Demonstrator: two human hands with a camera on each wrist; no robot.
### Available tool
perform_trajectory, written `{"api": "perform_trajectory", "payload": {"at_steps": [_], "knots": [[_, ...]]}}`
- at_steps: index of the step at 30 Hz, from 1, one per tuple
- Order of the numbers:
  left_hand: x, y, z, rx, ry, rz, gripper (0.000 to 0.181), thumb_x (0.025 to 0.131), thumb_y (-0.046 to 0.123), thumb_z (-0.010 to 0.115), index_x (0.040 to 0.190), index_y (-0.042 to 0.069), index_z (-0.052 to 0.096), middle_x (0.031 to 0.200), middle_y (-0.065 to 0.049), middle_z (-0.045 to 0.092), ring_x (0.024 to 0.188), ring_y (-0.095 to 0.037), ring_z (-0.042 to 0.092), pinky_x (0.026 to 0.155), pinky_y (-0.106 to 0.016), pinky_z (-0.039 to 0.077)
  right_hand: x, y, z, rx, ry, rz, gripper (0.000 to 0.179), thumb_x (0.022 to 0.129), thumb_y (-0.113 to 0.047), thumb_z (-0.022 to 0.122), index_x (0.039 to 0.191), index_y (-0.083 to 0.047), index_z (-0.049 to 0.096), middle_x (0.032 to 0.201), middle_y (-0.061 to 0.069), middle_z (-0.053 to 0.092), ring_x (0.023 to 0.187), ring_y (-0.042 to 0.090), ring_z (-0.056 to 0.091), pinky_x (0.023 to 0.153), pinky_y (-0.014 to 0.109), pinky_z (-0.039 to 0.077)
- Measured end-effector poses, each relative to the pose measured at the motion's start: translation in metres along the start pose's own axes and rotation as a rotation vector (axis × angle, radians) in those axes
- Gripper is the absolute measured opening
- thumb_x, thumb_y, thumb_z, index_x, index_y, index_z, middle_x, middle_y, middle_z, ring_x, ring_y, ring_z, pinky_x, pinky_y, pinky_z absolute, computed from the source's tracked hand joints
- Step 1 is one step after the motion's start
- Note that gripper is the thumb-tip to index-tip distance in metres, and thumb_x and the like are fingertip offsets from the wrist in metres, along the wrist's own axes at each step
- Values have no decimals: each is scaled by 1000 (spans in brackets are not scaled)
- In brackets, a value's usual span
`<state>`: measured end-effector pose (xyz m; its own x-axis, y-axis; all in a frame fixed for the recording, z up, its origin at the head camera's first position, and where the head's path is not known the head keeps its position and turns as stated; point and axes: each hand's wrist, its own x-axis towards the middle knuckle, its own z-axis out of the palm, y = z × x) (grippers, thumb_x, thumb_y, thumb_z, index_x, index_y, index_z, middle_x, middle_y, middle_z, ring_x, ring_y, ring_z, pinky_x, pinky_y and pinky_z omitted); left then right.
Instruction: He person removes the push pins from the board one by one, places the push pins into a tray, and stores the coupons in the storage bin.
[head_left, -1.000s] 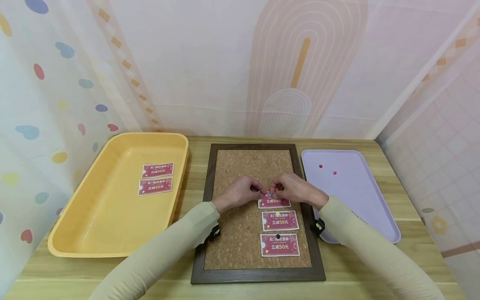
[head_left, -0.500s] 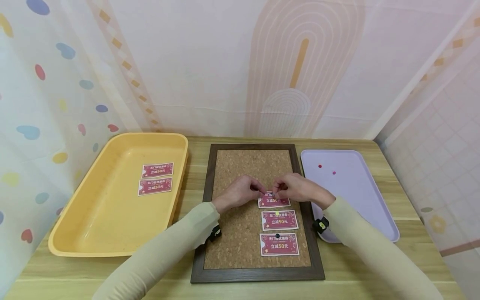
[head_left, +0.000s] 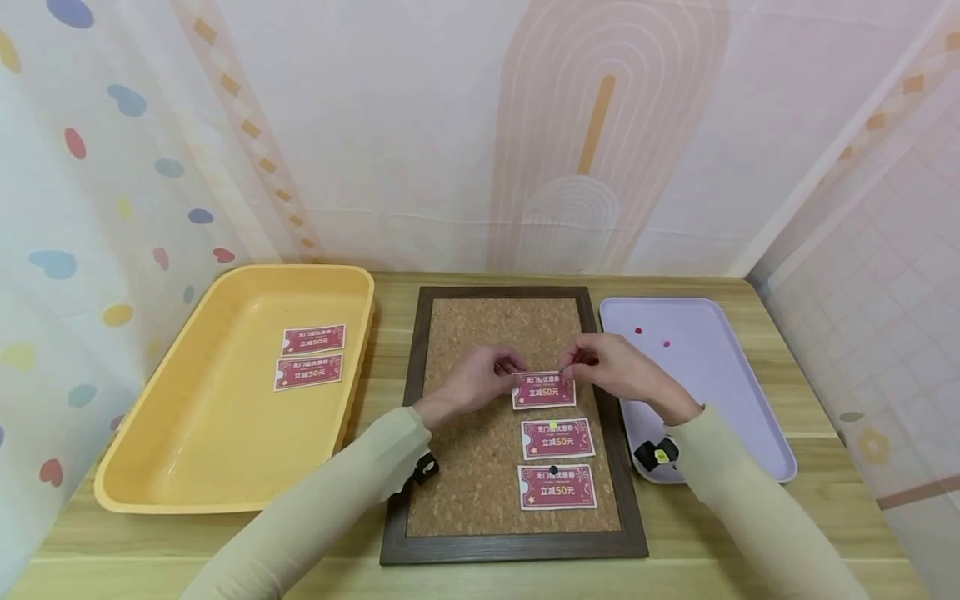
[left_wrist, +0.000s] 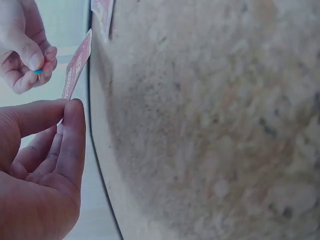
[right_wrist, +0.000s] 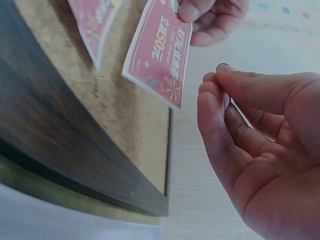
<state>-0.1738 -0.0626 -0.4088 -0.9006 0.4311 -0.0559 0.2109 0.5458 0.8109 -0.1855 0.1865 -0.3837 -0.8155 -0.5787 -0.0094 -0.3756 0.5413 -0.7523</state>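
Between thumb and fingers, my left hand point(head_left: 476, 379) pinches the left edge of a red paper coupon point(head_left: 543, 393). In the right wrist view this coupon point(right_wrist: 160, 55) stands tilted over the corkboard point(head_left: 465, 500). My right hand point(head_left: 622, 367), just off the coupon's upper right corner, pinches a blue thumbtack point(left_wrist: 38, 71) between thumb and fingertips, its metal pin pointing down in the left wrist view. Below on the cork lie two more coupons, one with a yellow tack point(head_left: 553, 425) in its top edge, the other with a black tack point(head_left: 553, 470).
On the left, a yellow tray point(head_left: 187, 467) holds two coupons point(head_left: 309, 372) lying one above the other. To the right is a lilac tray point(head_left: 712, 392) with a red tack point(head_left: 638, 331) and a pink tack point(head_left: 667, 343). A dark wooden frame point(head_left: 517, 548) borders the corkboard.
My right hand has drawn off the coupon's top edge to the right, taking the blue thumbtack along. The coupon has shifted slightly upward in my left hand, and its printed face shows more fully.
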Motion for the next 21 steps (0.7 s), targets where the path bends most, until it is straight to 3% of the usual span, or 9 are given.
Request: {"api": "perform_trajectory", "payload": {"at_steps": [7,21], "knots": [[-8,4,-7,-41,35,-23,12,97,8,71,107,7,76,97,-2,70,87,-15,62,75,-29,53,-9,-4,-8,18,104,13,4,96,-4,68,96,-6,71,91,3,70,83,17,62,73,29,51],[-25,15,-22,-79,98,-56,15,100,19,71,112,14,77,103,1,72,90,-17,63,75,-33,53,-27,-14,-21,50,193,69,4,97,-11,70,100,-8,73,93,4,71,84,20,62,73,28,51]]}}
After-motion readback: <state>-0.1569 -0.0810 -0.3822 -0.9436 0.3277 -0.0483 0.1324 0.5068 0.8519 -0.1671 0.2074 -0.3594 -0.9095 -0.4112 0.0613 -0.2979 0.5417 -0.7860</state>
